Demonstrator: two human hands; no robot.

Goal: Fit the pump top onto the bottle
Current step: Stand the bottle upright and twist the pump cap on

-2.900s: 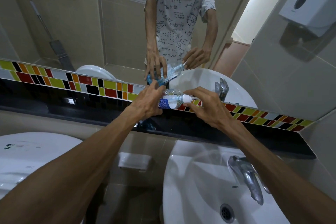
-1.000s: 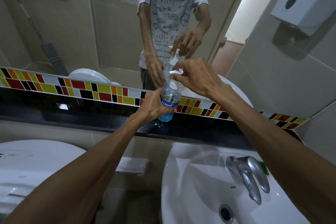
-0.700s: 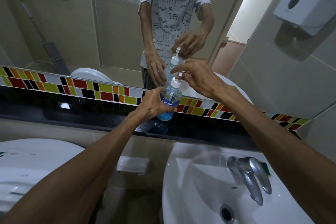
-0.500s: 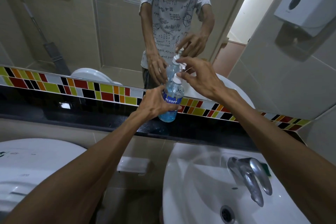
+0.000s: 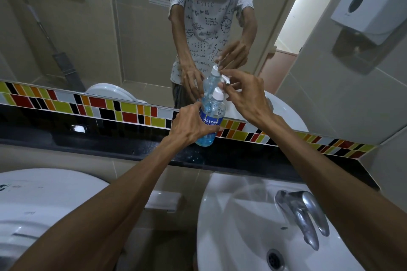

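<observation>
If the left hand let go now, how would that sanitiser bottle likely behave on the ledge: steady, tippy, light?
Probably tippy: the bottle is tall and narrow, leaning, with only its base at the black ledge. Probably light, as the blue liquid looks low. The left hand wraps its label, so the grip seems secure.

- The lower label and near side of the clear plastic bottle of blue liquid (image 5: 211, 114) are covered by the left hand (image 5: 191, 125); the small print under "ALSOFF" cannot be read
- The nozzle of the white pump top (image 5: 218, 93) is partly hidden by the right hand's fingertips (image 5: 226, 88); whether its collar is fully seated cannot be told
- The white basin (image 5: 222, 222) is cut off by the bottom edge
</observation>
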